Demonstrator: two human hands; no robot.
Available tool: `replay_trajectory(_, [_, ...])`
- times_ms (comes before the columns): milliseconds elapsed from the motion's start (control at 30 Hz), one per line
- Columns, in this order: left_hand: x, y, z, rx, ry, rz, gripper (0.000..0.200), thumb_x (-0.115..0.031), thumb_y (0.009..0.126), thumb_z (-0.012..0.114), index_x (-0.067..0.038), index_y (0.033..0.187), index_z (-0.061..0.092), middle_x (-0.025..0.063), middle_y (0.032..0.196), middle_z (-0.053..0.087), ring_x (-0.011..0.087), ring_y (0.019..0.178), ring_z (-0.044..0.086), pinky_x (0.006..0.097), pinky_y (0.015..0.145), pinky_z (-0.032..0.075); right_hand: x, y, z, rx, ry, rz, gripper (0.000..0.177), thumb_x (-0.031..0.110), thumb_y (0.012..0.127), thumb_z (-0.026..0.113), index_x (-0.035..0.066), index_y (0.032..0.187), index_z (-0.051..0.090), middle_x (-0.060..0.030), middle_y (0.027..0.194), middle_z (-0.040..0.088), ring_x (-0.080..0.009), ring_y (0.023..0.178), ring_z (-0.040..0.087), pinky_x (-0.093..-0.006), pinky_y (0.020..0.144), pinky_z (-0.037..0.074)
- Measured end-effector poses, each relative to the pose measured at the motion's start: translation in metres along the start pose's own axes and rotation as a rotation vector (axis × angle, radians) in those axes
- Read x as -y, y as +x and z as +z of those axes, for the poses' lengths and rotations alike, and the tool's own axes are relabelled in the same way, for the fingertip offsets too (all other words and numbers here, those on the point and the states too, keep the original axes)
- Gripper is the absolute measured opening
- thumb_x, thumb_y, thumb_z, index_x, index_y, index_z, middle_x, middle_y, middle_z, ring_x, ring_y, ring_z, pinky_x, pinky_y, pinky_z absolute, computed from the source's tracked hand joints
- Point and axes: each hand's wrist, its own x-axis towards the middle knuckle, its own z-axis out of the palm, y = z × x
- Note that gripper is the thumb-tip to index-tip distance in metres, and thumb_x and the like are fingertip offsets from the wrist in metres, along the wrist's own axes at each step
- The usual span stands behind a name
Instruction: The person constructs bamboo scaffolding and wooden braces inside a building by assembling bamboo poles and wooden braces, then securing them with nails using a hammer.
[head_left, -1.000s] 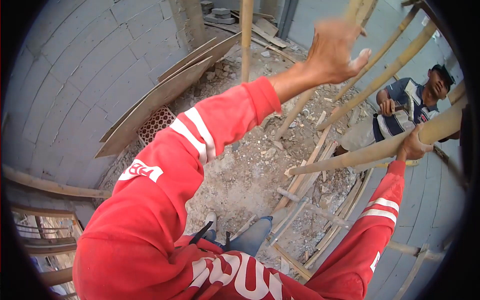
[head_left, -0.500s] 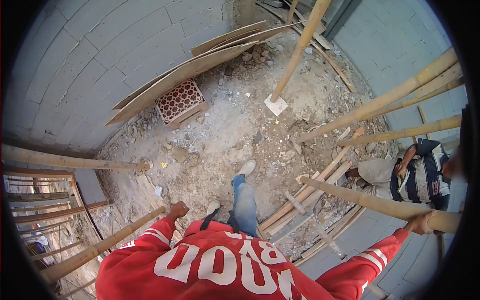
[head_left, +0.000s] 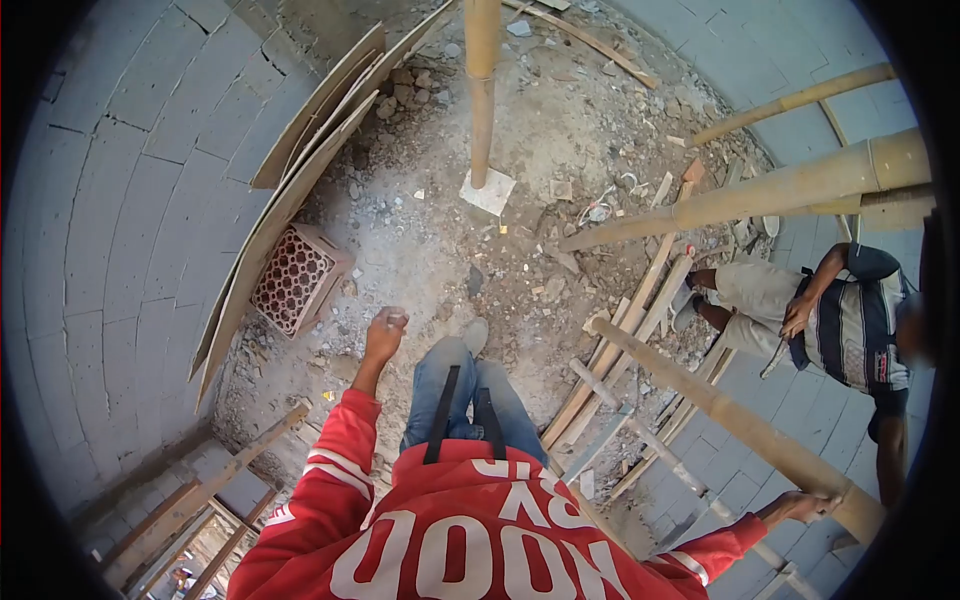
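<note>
My left hand [head_left: 385, 335] hangs in front of me over the rubble floor, its fingers curled in. Something pale shows at its fingertips, too small to name. Off to the right, my right hand [head_left: 805, 507] holds the side of a slanting bamboo pole [head_left: 720, 410]; part of the grip is hidden. This pole rises from the planks on the ground toward the lower right. A pale pipe frame [head_left: 665, 462] stands below the pole, near my right sleeve.
A patterned red crate [head_left: 300, 280] sits by leaning boards [head_left: 290, 215] along the block wall [head_left: 140, 230]. An upright bamboo pole [head_left: 482, 110] stands on a white tile [head_left: 488, 192]. Loose planks [head_left: 625, 335] lie on the right. Another person [head_left: 840, 320] stands by the right wall.
My view has turned and moved forward past the floor. My left hand has swung forward from beside a pole. The right hand stays at the bamboo pole, now nearer its lower side.
</note>
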Motion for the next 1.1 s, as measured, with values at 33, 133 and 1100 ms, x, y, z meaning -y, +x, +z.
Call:
replay_trajectory(33, [-0.081, 0.035, 0.006, -0.014, -0.033, -0.006, 0.035, -0.028, 0.093, 0.066, 0.000, 0.114, 0.064, 0.0148, 0.091, 0.071, 0.0218, 0.078, 0.070, 0.0330, 0.073, 0.054, -0.010, -0.020, -0.006, -0.030, -0.049, 0.034, 0.066, 0.045, 0.090, 0.071, -0.012, 0.121, 0.060, -0.0212, 0.122, 0.064, -0.0277, 0.102, 0.066, -0.0394, 0.087, 0.059])
replay_trajectory(133, [-0.245, 0.138, 0.020, -0.108, -0.212, 0.114, 0.046, -0.041, 0.098, 0.057, -0.005, 0.126, 0.060, 0.0108, 0.113, 0.067, 0.0221, 0.098, 0.066, 0.0358, 0.082, 0.051, -0.092, -0.122, -0.038, -0.046, -0.448, 0.165, 0.066, 0.045, 0.091, 0.068, -0.009, 0.127, 0.056, -0.0172, 0.114, 0.067, -0.0244, 0.098, 0.064, -0.0371, 0.080, 0.053])
replay_trajectory(1100, [-0.436, 0.238, 0.002, -0.772, -1.024, -0.688, 0.051, -0.042, 0.100, 0.049, -0.005, 0.134, 0.051, 0.0166, 0.121, 0.063, 0.0288, 0.116, 0.057, 0.0456, 0.099, 0.043, -0.315, -0.767, 0.864, 2.005, -0.553, 0.202, 0.028, 0.025, 0.083, 0.072, 0.005, 0.102, 0.068, -0.0157, 0.092, 0.073, -0.0321, 0.083, 0.072, -0.0393, 0.073, 0.056])
